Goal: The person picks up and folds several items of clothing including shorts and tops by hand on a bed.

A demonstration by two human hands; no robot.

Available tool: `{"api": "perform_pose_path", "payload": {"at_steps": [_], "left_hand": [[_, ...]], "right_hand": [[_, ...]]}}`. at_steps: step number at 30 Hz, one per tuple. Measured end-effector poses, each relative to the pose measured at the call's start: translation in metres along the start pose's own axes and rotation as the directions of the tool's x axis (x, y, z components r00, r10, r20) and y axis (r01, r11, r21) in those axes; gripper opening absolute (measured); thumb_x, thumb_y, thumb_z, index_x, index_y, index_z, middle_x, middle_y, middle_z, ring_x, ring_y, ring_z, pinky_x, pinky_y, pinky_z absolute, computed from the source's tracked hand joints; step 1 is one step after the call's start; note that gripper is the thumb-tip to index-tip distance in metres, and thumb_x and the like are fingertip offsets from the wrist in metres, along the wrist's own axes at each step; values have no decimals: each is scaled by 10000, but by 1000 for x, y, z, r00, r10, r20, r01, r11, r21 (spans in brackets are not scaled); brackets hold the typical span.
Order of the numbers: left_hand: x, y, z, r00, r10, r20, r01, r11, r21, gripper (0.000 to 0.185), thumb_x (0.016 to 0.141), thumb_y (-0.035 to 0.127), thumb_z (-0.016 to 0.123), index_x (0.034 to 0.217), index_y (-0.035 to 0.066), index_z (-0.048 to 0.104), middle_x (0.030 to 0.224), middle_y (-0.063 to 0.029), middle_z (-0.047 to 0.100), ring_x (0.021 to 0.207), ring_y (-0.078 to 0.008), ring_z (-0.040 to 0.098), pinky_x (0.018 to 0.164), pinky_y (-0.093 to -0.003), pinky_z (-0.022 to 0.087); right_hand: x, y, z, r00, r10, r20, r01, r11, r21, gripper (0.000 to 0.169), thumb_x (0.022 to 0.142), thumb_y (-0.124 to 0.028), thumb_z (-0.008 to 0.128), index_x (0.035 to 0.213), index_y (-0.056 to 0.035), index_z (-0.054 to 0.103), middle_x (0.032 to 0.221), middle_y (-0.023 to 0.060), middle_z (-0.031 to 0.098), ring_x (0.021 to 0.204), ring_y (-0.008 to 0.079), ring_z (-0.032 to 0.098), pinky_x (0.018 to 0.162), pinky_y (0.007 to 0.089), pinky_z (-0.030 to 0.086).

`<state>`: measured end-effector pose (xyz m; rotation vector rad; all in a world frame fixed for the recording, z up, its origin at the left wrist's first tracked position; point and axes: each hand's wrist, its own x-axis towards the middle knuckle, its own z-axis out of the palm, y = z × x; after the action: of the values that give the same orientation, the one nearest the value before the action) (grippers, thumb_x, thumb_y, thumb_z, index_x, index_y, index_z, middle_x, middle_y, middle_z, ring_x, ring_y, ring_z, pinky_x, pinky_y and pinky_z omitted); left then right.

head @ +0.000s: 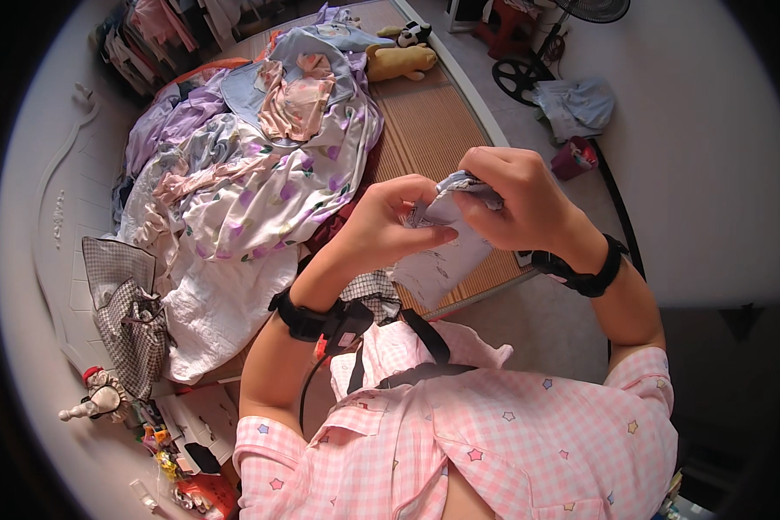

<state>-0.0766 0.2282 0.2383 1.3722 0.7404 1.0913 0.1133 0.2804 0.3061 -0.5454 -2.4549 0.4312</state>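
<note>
A pale lavender-grey printed cloth (443, 265) hangs from my two raised hands, over the bed's near right edge. Its bunched upper edge is pinched between the thumb and curled fingers of my right hand (517, 198). Just left of it, my left hand (403, 218) holds a fold of the same cloth, its thumb lying across the front. Part of the cloth is hidden behind the fingers. Both wrists wear black straps with small devices.
On the bed, a heap of bedding (266, 201) has a pink garment (299, 97) on top. Stuffed toys (400, 62) lie on the woven mat (422, 123). Beyond the bed stand a pink bin (573, 159) and a fan (591, 8). A houndstooth bag (133, 331) lies left.
</note>
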Motion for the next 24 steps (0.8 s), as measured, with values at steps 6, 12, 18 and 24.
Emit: {"api": "perform_pose_path", "payload": {"at_steps": [6, 12, 18, 24], "left_hand": [[-3, -31, 9, 997, 20, 78, -39, 968, 250, 295, 686, 131, 764, 957, 38, 694, 945, -67, 646, 896, -206, 606, 804, -314, 480], [-18, -88, 15, 1000, 6, -7, -2, 924, 382, 245, 682, 180, 780, 901, 87, 716, 883, -71, 651, 866, -250, 584, 797, -349, 463], [-37, -126, 1, 976, 146, -163, -18, 795, 607, 220, 685, 194, 786, 827, 57, 688, 834, -70, 634, 826, -254, 554, 767, -353, 444], [-95, -146, -30, 896, -26, -443, 158, 952, 264, 174, 816, 160, 699, 843, 20, 600, 787, -30, 587, 749, -135, 495, 693, -287, 417]], "right_hand": [[9, -11, -26, 988, -141, -58, 137, 988, -72, 184, 714, -119, 655, 792, -35, 511, 635, 99, 492, 551, 298, 514, 488, 374, 403], [19, -28, -54, 942, -318, -107, 302, 943, -142, 137, 669, -49, 614, 744, 24, 527, 585, 86, 440, 468, 201, 395, 434, 304, 318], [18, -24, -48, 927, -331, -178, 305, 939, -156, 94, 688, -22, 586, 733, 30, 521, 581, 80, 433, 467, 184, 387, 433, 287, 314], [8, -20, -27, 996, -32, -86, 36, 999, 38, 149, 781, -40, 633, 840, 17, 509, 643, 114, 494, 508, 262, 478, 467, 331, 389]]}}
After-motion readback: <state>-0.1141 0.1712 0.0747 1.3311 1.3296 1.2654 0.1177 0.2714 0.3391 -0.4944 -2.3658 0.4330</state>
